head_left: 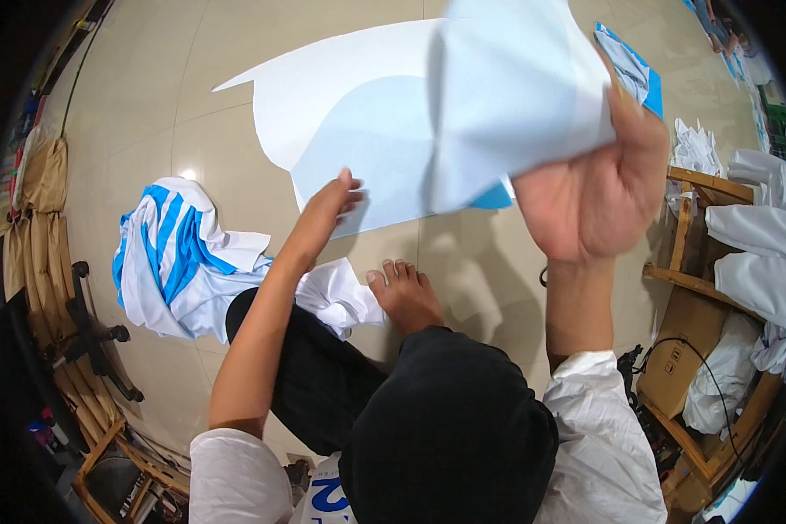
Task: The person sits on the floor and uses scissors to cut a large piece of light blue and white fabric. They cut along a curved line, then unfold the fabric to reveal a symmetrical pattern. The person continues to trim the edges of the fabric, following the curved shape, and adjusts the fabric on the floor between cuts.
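While my right hand (598, 188) is raised with its palm toward me, its fingers are pinched shut on the folded corner of one large pale-blue paper sheet (393, 140), the rest of which lies spread over the tiled floor (131, 131) ahead of me. My left hand (327, 205) stretches forward on a straight arm, fingers flat and unclenched, pressing the sheet's near edge. Below it my one bare foot (403, 295) rests on the floor. One crumpled white-and-blue striped garment (179, 258) lies left of my knee; a wooden rack (699, 262) of white cloths stands right.
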A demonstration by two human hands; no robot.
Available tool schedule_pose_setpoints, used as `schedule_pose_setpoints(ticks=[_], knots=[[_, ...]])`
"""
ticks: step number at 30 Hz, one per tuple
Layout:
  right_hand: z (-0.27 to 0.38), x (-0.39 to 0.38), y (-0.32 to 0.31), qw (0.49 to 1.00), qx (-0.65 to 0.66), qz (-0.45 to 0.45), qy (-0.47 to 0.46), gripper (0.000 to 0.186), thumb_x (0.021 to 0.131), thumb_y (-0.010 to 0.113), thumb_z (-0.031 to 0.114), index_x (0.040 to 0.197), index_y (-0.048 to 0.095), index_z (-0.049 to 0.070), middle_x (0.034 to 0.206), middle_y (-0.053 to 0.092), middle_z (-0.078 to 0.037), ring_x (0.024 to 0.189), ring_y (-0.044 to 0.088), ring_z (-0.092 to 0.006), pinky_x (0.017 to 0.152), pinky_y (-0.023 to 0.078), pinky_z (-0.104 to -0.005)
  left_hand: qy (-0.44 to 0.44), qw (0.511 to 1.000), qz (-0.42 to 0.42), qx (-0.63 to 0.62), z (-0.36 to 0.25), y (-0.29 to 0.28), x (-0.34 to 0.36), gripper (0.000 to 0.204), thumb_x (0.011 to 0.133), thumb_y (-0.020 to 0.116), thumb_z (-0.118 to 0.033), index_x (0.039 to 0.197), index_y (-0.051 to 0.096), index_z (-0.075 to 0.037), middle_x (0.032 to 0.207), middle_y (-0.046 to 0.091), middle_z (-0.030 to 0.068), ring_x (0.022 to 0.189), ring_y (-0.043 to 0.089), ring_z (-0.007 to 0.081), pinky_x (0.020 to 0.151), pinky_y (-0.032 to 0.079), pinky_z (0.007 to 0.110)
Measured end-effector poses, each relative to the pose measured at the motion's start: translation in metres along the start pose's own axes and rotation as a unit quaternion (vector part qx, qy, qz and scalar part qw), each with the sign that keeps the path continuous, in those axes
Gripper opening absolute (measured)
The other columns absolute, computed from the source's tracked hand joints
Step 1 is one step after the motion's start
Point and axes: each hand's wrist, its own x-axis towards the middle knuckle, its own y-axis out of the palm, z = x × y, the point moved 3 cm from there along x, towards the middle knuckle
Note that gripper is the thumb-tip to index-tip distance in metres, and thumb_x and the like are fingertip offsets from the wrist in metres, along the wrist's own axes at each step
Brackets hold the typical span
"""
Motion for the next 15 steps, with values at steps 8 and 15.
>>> schedule_pose_setpoints(ticks=[8, 15], knots=[[0.028, 0.035, -0.011, 0.995, 0.026, 0.088, -0.032, 0.054, 0.109, 0.055, 0.027, 0.152, 0.05, -0.005, 0.155, 0.059, -0.019, 0.144, 0.055, -0.0332, 0.127, 0.035, -0.0513, 0.095, 0.78, 0.125, -0.606, -0.037, 0.036, 0.027, 0.089, 0.098, 0.058, -0.077, 0.139, 0.059, 0.002, 0.138, 0.063, 0.0229, 0.141, 0.052, 0.0356, 0.123, 0.039, 0.056], [0.026, -0.023, -0.056, 0.991, 0.102, -0.087, -0.018, 0.047, 0.111, 0.046, 0.024, 0.146, 0.052, -0.007, 0.148, 0.063, -0.017, 0.137, 0.06, -0.0279, 0.12, 0.045, -0.046, 0.143, 0.76, 0.045, -0.632, -0.011, -0.018, 0.038, 0.025, 0.109, 0.061, -0.02, 0.122, 0.059, 0.002, 0.127, 0.063, 0.0212, 0.135, 0.057, 0.04, 0.125, 0.042, 0.061]])
